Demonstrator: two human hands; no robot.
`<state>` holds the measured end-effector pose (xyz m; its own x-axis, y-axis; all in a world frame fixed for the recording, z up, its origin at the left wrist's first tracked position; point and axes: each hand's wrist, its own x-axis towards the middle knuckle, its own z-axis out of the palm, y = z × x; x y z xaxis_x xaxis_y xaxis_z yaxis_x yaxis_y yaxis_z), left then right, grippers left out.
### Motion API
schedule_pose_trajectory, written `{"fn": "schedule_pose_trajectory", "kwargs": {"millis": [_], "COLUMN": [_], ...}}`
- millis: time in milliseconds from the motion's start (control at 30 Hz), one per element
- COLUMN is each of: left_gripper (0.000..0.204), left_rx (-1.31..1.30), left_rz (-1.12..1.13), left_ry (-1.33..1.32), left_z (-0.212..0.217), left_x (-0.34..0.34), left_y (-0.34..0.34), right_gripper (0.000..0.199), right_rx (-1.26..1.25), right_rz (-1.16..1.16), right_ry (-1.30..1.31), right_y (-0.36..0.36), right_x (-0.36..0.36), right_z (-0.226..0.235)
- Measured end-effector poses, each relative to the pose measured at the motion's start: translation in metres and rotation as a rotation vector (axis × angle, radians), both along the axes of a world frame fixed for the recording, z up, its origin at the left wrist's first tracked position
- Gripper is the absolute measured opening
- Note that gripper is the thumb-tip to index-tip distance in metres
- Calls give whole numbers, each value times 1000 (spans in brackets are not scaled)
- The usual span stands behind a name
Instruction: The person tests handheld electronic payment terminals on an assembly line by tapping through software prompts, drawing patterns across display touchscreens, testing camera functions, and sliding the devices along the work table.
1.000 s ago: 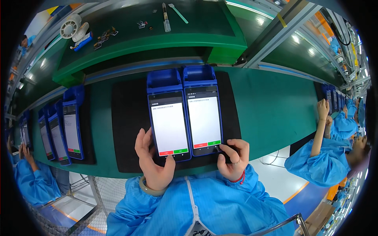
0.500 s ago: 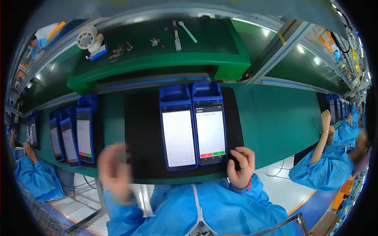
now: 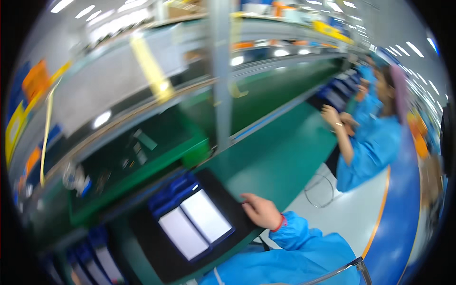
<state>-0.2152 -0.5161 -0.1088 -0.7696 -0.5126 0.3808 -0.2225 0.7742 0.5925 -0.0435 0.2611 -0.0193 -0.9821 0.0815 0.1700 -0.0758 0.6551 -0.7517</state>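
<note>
My right hand (image 3: 262, 211) rests at the right edge of a black mat (image 3: 161, 266), beside two blue handheld terminals. Its fingers are partly stretched out, and nothing shows in them. The right terminal (image 3: 207, 215) and the left terminal (image 3: 184, 233) lie side by side on the mat, screens up and lit white. Blue compartments (image 3: 173, 194) form their far ends. Motion blur hides what the screens show. My left hand is out of the picture.
Several similar terminals (image 3: 107, 261) lie at the lower left. A green raised shelf (image 3: 190, 147) with small blurred tools stands behind the mat. A metal post (image 3: 221, 80) rises beside it. Farther right along the green bench (image 3: 280, 152), a co-worker in blue (image 3: 370, 152) has both hands raised.
The view has swung to the right and up, so the terminals now appear lower left and tilted. My left hand has gone out of view. My right hand is slightly farther from the terminals.
</note>
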Motion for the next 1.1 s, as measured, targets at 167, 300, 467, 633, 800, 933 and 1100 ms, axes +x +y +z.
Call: {"fn": "schedule_pose_trajectory", "kwargs": {"millis": [167,300,467,633,800,933,1100], "left_gripper": [35,34,33,34,35,36,39], "left_rx": [211,317,484,673,836,964,1114], "left_rz": [-330,-414,-407,-395,-380,-336,-211], "left_ry": [95,114,84,39,-13,-60,-136], "left_z": [15,31,11,-5,4,18,31], "left_x": [-167,-185,-135,-63,11,79,171], "left_y": [153,167,155,183,217,239,240], "right_gripper": [28,26,26,30,35,39,33], "right_rx": [-54,-129,-203,-166,-59,-141,103], "right_rz": [36,15,76,60,-55,-196,-466], "right_ry": [19,42,-17,8,-57,-244,-136], "right_y": [24,29,24,16,37,107,350], "right_x": [-12,-14,-21,-16,-4,-7,-21], "right_z": [-26,-30,-27,-24,-1,-7,-55]}}
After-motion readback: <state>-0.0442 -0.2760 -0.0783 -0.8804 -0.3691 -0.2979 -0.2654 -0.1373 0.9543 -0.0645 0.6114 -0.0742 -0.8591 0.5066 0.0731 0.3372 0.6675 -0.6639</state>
